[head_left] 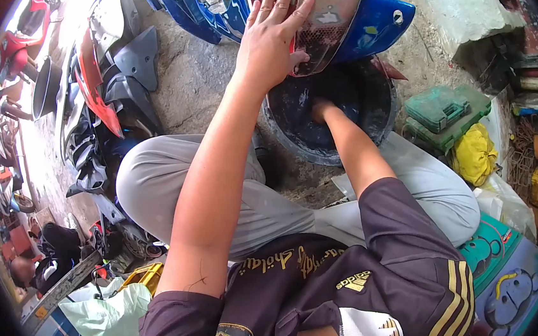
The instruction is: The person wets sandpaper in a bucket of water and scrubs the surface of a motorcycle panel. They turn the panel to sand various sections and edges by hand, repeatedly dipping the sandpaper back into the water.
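Note:
My left hand [273, 36] is spread across a glossy motorcycle body panel [326, 22], its fingers over the upper part and its thumb at the near edge. The panel has a silver and dark red face, and it is tilted above the far rim of a black bucket [285, 138]. Joined to it or directly behind it is a blue panel section [372, 28]. Down in the bucket is my right hand [321, 109]; its fingers are hidden in the dark inside, so I cannot make out whether they hold anything. The bucket stands between my bent legs.
More blue panels [216, 6] lie at the top. Black and red motorcycle parts [135, 61] are piled on the left. To the right are a green tool case [440, 108], a yellow bag [476, 155] and a concrete block [456, 4]. Another person [58, 250] is at far left.

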Motion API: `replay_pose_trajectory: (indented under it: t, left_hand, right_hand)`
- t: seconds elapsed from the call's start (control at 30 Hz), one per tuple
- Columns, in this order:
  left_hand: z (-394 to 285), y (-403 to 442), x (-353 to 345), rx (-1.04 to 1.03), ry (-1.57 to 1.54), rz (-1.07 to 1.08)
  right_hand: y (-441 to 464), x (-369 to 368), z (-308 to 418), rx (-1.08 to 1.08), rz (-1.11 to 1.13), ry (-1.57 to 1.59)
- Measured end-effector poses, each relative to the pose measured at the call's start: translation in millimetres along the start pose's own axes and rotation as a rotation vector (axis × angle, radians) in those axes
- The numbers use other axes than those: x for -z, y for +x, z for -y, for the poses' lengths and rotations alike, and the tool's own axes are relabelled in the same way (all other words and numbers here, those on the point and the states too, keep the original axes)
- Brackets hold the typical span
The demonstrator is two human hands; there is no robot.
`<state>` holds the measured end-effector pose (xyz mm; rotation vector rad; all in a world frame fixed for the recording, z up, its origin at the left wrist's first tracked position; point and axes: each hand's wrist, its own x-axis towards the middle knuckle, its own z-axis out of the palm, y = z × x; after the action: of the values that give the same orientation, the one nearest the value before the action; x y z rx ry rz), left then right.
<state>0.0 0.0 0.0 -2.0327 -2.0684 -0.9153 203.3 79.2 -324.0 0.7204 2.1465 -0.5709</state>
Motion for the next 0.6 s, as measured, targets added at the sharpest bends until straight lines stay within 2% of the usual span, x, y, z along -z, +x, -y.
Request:
replay_pose_trajectory:
  t: [0.07,0.1,0.17,0.23,0.3,0.37,0.43,0.5,0.53,0.6]
  left_hand:
    - [-0.5,-0.3,1.2,0.019,-0.002,-0.002]
    - [-5.6,7.5,-10.0,0.006,-0.028,-0.049]
    - [-4.3,4.8,-9.3,-0.013,-0.034,-0.057]
    - [-4.8,1.4,-6.0,-0.005,-0.018,-0.041]
    - [-6.4,-0.6,-5.1,-0.004,-0.014,-0.031]
    - [-6.0,-1.7,-3.6,-0.008,-0.01,-0.028]
    - [-7.0,-2.3,-0.6,-0.007,-0.004,-0.021]
    - [-7.3,-1.9,-0.7,0.004,-0.003,-0.014]
    - [-7.5,-1.7,-0.7,0.007,-0.001,-0.016]
    - [-6.3,-0.7,0.2,0.001,-0.005,-0.014]
  right_hand:
    - [11.5,-12.3,-2.8,-0.015,0.037,0.069]
    - [7.1,-0.3,-30.9,0.023,0.089,-0.092]
    - [4.9,2.6,-30.7,0.172,0.217,-0.352]
    - [-6.7,8.8,-25.0,-0.045,-0.003,-0.074]
    - [-51.4,30.0,-7.8,-0.28,-0.316,0.277]
    - [-63.6,33.6,10.9,-0.206,-0.395,0.279]
    - [-48.3,23.8,18.7,-0.082,-0.307,0.183]
    - [4.6,-7.1,11.2,0.075,-0.059,-0.02]
    - [7.6,-5.9,15.6,0.129,-0.009,-0.121]
    - [12.8,-8.1,20.5,0.135,0.028,-0.149]
